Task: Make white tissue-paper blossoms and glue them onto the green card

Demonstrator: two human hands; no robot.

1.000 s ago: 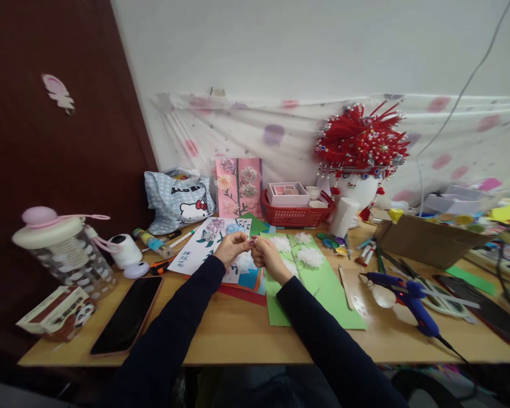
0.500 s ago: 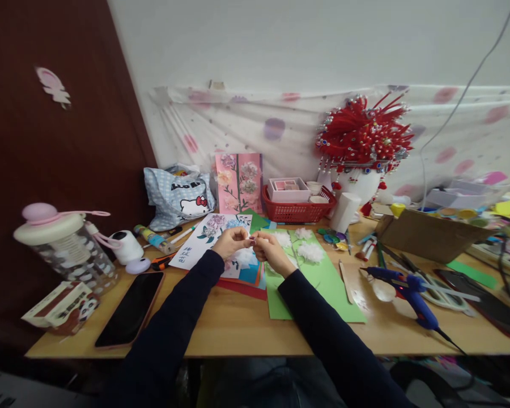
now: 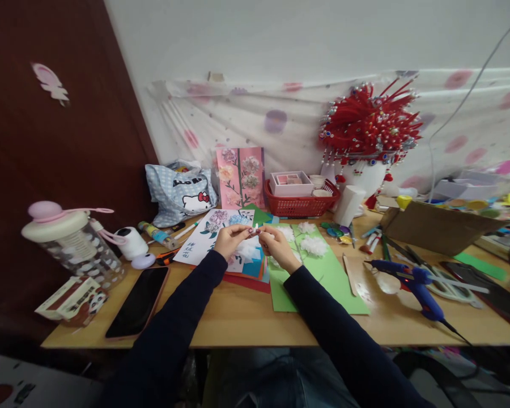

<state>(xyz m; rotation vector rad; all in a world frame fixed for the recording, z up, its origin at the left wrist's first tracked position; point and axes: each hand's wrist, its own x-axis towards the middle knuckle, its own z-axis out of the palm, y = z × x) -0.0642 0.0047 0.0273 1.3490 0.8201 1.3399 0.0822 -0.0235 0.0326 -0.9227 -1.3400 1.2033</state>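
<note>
My left hand (image 3: pixel 230 241) and my right hand (image 3: pixel 277 247) meet fingertip to fingertip above the papers. Both pinch a small white piece (image 3: pixel 254 229), mostly hidden by the fingers; its material is too small to make out. Under my right hand lies a light green sheet (image 3: pixel 323 289) bearing several fluffy white flowers (image 3: pixel 314 246) and dark stems. Below my left hand is a white sheet (image 3: pixel 191 249) with painted flowers and written characters, on top of coloured papers (image 3: pixel 249 285). Loose white fluffy material (image 3: pixel 247 251) shows between the hands.
To the right lie a wooden stick (image 3: pixel 349 275), a blue glue gun (image 3: pixel 412 283) with its cord, and scissors (image 3: pixel 454 286). A red basket (image 3: pixel 301 205) and a pink flower picture (image 3: pixel 242 178) stand behind. At left are a phone (image 3: pixel 138 303), a bottle (image 3: pixel 74 243) and a small box (image 3: pixel 73 300).
The camera view has shifted slightly. My fingertips have come a little apart, and more of the small white piece shows between them.
</note>
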